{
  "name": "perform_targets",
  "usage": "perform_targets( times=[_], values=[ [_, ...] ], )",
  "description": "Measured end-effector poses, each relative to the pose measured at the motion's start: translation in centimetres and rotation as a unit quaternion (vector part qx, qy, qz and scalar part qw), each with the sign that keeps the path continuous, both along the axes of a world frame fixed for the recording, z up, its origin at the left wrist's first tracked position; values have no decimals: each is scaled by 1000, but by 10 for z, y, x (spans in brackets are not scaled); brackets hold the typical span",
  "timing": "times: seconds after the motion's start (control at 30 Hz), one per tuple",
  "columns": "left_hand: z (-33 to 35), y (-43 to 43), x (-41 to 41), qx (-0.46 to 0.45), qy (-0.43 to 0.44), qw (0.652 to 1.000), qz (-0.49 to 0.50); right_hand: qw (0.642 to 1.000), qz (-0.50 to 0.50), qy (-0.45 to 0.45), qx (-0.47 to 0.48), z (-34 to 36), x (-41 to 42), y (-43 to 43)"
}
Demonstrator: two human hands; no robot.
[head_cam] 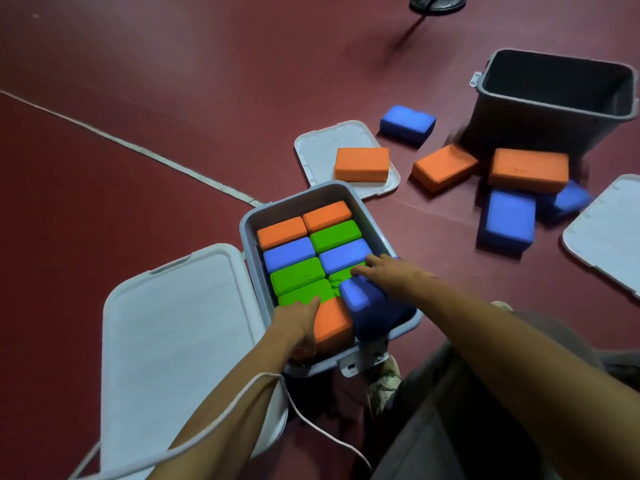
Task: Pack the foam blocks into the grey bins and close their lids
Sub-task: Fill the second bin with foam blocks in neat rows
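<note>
A grey bin stands on the floor in front of me, filled with orange, blue and green foam blocks in two rows. My left hand holds an orange block at the bin's near end, fingers curled on its left side. My right hand lies with straight fingers on top of a tilted blue block at the near right corner. The bin's white lid hangs open on its left. A second grey bin stands open and empty at the far right.
Loose orange blocks and blue blocks lie on the red floor near the far bin. One orange block sits on a white lid. Another lid lies at the right edge. A white cable crosses my left arm.
</note>
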State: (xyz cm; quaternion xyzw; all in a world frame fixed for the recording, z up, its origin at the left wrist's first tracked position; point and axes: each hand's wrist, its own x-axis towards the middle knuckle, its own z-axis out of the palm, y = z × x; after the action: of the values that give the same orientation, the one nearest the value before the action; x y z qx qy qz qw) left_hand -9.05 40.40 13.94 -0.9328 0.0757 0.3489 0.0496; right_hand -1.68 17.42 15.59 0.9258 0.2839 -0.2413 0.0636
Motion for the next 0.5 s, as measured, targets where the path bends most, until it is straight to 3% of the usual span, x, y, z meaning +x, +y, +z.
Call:
perform_targets(
  times=[0.23,0.5],
  values=[
    [-36,2,-5,5,-57,998,8,998,-1,-35,-61,-37,-3,5],
    [-68,2,4,22,-69,997,-13,997,-13,-43,-66,-73,-8,9]
  ],
)
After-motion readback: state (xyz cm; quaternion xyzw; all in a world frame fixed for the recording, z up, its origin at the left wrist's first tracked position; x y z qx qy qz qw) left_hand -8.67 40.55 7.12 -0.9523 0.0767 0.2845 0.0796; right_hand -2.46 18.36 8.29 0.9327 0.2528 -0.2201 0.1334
